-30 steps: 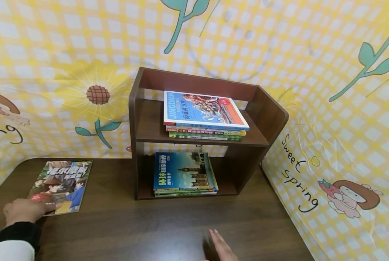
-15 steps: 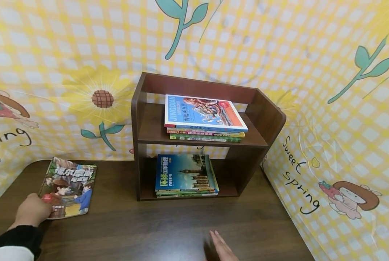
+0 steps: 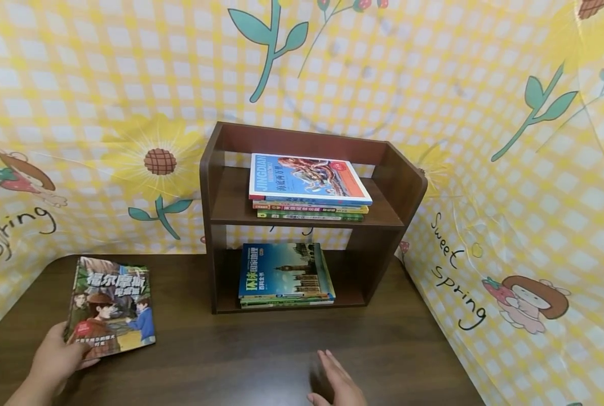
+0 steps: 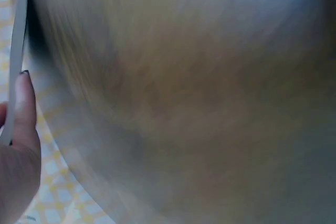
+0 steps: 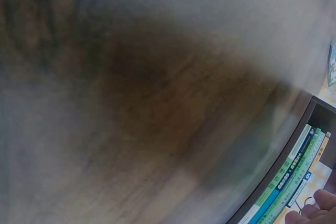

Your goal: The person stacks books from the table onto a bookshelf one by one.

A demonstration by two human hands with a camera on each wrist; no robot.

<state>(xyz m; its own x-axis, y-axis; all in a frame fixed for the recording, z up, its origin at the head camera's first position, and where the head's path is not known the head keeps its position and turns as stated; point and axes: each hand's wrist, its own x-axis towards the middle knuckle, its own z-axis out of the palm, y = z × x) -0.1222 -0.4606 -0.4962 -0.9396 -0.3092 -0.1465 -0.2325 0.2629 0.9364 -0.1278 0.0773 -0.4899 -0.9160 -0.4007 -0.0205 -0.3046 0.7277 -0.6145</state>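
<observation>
My left hand (image 3: 58, 355) pinches the near left corner of a picture-covered book (image 3: 111, 304), thumb on top, at the left of the table. In the left wrist view that book (image 4: 18, 51) shows edge-on between thumb and fingers. My right hand (image 3: 337, 380) is held with its fingers extended over the table's front, holding nothing; in the right wrist view its fingertips (image 5: 315, 211) appear at the lower right corner. A brown two-tier bookshelf (image 3: 307, 224) stands at the middle back. Stacked books (image 3: 309, 179) lie on its upper tier, and more books (image 3: 284, 273) lie flat below.
Dark wood table (image 3: 261, 349) spreads around the shelf. Yellow checked cloth (image 3: 104, 84) with sunflowers covers the walls behind and at the right. The bookshelf's right side panel (image 3: 405, 180) rises near the right wall.
The book at the left has been raised off the table and shifted slightly right in my left hand. My right hand stays nearly in place. The head view has moved a little.
</observation>
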